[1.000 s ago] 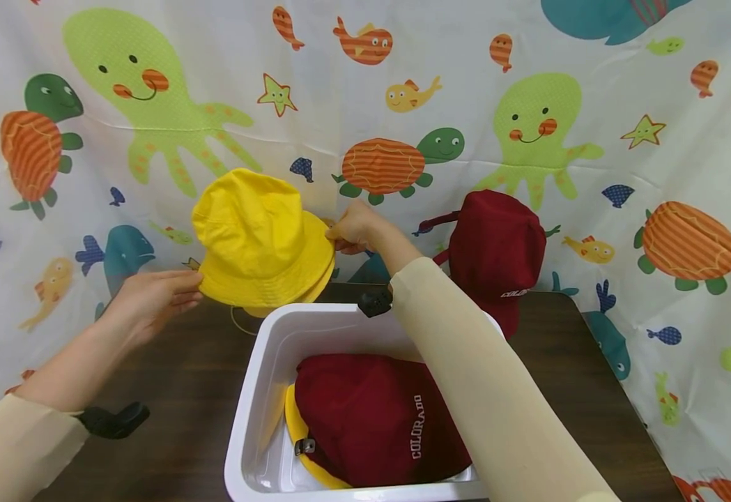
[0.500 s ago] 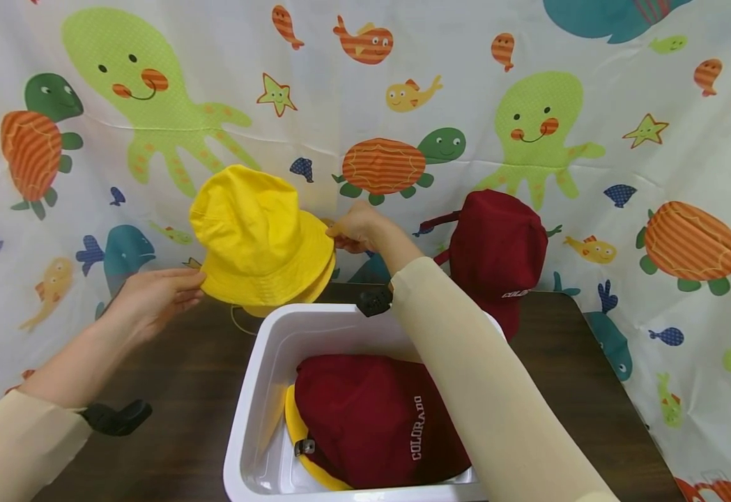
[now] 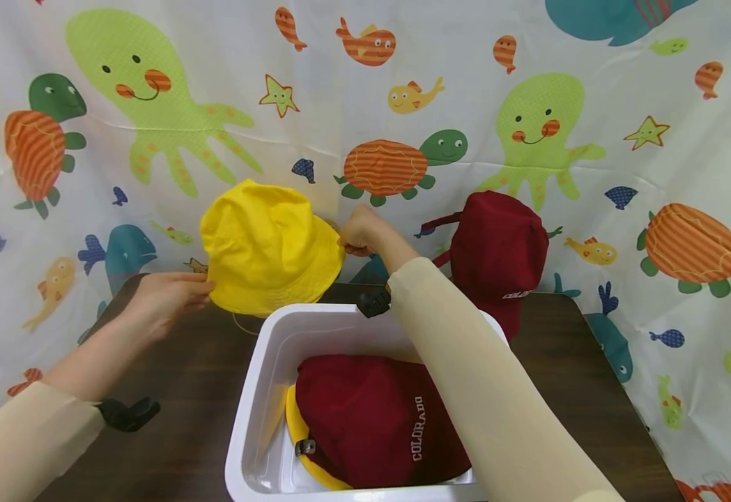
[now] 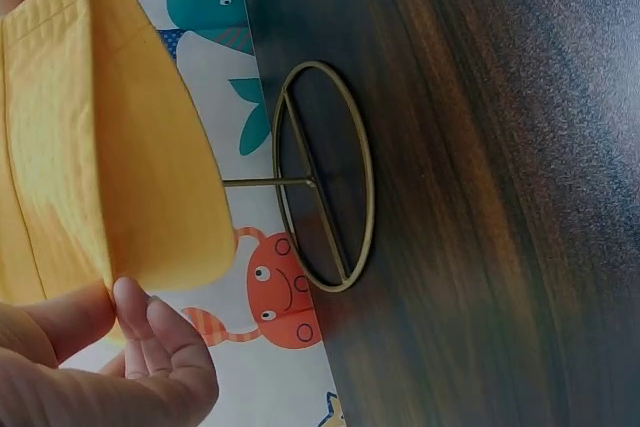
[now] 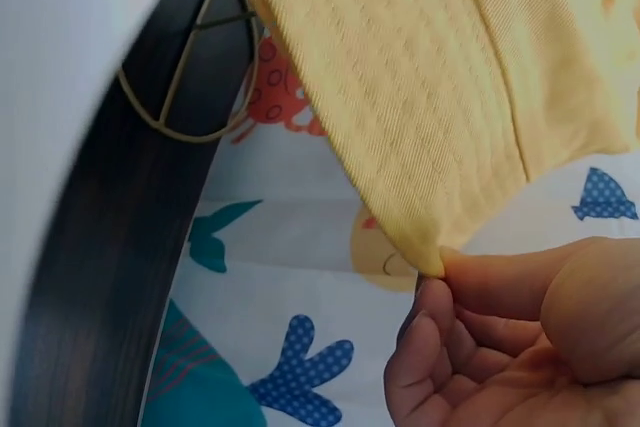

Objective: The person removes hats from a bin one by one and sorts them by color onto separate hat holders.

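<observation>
A yellow bucket hat (image 3: 265,244) sits over a brass-coloured wire stand (image 4: 312,183) at the back left of the table. My left hand (image 3: 167,303) pinches the left edge of its brim between thumb and fingers. On the opposite side my right hand (image 3: 364,230) pinches the brim's right edge; its thumb and forefinger show at the brim's corner in the right wrist view. The stand's round base rests on the table, and its upper part is hidden under the hat.
A white plastic bin (image 3: 249,404) stands in front of the hat, holding a dark red COLORADO hat (image 3: 365,418) over a yellow brim (image 3: 302,446). Another dark red hat (image 3: 497,244) is raised at the back right. A printed curtain (image 3: 352,104) hangs behind the dark wooden table (image 3: 591,390).
The yellow hat has come down slightly and a little to the right, with both hands still on its brim. A second yellow edge that showed beneath the brim is now hidden.
</observation>
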`<state>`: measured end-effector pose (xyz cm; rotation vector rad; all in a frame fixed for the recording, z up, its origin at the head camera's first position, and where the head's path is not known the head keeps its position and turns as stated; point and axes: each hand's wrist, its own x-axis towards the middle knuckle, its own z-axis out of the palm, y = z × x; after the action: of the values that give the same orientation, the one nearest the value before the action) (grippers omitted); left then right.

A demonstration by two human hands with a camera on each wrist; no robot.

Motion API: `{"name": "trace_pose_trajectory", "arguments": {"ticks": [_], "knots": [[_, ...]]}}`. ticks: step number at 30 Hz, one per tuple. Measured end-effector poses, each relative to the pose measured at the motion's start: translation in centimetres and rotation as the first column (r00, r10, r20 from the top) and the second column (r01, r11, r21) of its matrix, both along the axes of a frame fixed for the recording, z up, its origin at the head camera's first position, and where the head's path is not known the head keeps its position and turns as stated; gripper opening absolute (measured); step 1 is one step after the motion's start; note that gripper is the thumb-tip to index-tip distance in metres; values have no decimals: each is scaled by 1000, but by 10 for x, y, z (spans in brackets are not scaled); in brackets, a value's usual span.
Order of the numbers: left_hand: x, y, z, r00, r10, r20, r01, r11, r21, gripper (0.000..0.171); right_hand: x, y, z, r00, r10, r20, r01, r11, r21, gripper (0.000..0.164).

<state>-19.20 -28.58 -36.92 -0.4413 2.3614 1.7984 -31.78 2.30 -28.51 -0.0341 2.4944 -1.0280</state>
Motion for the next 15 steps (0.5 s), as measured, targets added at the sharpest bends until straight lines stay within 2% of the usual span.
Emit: {"name": "trace_pose_trajectory", "arguments": {"ticks": [7,15], "knots": [[-4,2,-6,999,-33,8,33,997,-74,60,-1,-5,3,999,29,-35,-25,993,112,15],[-6,6,-9,998,-66,12,67,989,-129,57,-1,-8,2,996,65,-54,-56,986,156,11]]}}
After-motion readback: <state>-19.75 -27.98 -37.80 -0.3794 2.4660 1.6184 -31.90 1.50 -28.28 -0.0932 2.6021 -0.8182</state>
